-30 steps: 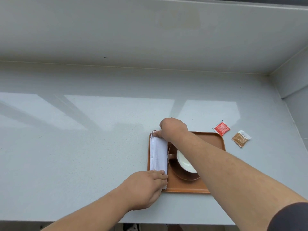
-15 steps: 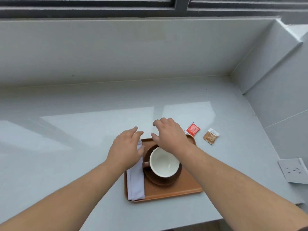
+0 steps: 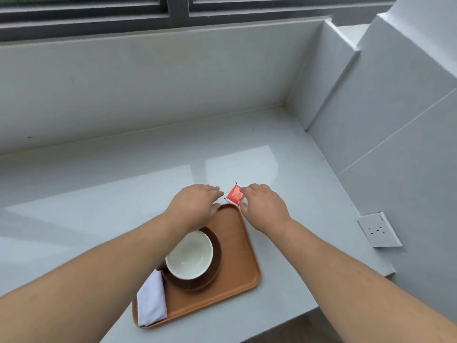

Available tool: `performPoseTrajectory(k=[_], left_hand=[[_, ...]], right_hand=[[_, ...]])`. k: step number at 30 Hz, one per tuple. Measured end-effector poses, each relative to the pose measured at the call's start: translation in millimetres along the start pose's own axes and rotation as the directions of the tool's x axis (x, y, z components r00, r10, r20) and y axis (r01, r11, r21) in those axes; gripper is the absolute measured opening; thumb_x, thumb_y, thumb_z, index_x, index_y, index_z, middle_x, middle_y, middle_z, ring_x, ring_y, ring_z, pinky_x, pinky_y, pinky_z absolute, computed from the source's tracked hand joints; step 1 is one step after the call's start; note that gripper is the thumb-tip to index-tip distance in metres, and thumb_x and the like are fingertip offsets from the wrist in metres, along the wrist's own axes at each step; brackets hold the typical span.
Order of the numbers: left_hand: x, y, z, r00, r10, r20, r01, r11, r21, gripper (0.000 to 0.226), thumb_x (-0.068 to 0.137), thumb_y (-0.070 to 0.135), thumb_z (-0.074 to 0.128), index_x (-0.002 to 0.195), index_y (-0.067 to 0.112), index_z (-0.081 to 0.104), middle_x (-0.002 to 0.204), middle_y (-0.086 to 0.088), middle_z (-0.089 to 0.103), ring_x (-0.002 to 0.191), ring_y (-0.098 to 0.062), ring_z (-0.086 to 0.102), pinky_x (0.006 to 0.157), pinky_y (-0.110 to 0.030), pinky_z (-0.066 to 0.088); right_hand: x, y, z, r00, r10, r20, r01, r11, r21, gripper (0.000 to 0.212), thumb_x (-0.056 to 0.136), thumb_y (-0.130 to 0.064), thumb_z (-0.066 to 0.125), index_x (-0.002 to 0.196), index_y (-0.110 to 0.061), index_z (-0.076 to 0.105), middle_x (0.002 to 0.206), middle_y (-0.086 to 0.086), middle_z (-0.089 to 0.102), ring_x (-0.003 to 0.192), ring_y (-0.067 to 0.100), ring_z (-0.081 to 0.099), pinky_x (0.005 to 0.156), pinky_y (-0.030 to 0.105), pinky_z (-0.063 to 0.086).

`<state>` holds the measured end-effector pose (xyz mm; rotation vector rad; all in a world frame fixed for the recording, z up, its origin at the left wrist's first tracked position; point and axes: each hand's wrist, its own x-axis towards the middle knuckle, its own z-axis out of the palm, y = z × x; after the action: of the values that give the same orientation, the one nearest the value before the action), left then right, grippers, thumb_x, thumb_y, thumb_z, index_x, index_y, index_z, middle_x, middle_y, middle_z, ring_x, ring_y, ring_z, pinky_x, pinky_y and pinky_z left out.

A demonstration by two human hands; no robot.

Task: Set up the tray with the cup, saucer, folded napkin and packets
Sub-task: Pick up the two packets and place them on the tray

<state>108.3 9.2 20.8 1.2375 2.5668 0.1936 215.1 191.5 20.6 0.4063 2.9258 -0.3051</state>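
An orange-brown tray (image 3: 235, 256) lies on the grey counter. On it a white cup (image 3: 189, 254) stands on a dark brown saucer (image 3: 215, 256), and a folded white napkin (image 3: 150, 300) lies along the tray's left side. A red packet (image 3: 234, 194) lies on the counter just beyond the tray's far corner. My right hand (image 3: 264, 206) has thumb and forefinger pinched on the packet's right edge. My left hand (image 3: 195, 206) hovers flat over the tray's far left corner, holding nothing. The brown packet is hidden, with my right hand over where it lay.
A grey wall rises behind the counter, with a dark window frame (image 3: 173, 11) above. A tiled wall on the right carries a white socket (image 3: 379, 230). The counter's front edge runs just below the tray.
Both hands left the napkin and cup and moved to the far right. My right hand reached the red packet. The camera swung right, so the tray sits lower in view.
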Motion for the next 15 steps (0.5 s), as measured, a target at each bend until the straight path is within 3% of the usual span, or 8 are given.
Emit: performPoseTrajectory(k=[6,12,15], left_hand=[[39.2,35.3,4.9,0.993,0.025,0.119,-0.03,0.999,0.041,0.043,0.1,0.04,0.044,0.141,0.034,0.057,0.147,0.014,0.056,0.132,-0.017,0.052,0.101,-0.037,0.048],[68.6,50.6,13.8,0.98,0.033,0.194,-0.06,0.99,0.131,0.041,0.099,0.033,0.05,0.14,0.029,0.055,0.146,0.01,0.053,0.128,-0.023,0.053,0.097,-0.043,0.051],[79.5,53.2,18.1,0.981,0.024,0.191,-0.058,0.983,0.173,0.036,0.097,0.031,0.052,0.133,0.027,0.057,0.141,0.007,0.054,0.118,-0.025,0.056,0.088,-0.044,0.054]], right_hand=[[-3.3,45.7,3.8,0.996,0.079,0.029,-0.078,0.997,-0.017,0.032,0.097,-0.03,0.051,0.124,-0.018,0.062,0.119,0.004,0.064,0.111,0.029,0.056,0.084,0.04,0.052],[0.8,74.3,11.5,0.991,0.12,0.064,-0.119,0.993,-0.025,0.041,0.095,-0.044,0.059,0.127,-0.019,0.059,0.119,0.004,0.06,0.109,0.028,0.053,0.086,0.04,0.049],[3.2,82.2,16.1,0.99,0.122,0.069,-0.122,0.992,-0.014,0.045,0.091,-0.048,0.062,0.125,-0.019,0.059,0.119,0.005,0.057,0.109,0.028,0.053,0.086,0.041,0.048]])
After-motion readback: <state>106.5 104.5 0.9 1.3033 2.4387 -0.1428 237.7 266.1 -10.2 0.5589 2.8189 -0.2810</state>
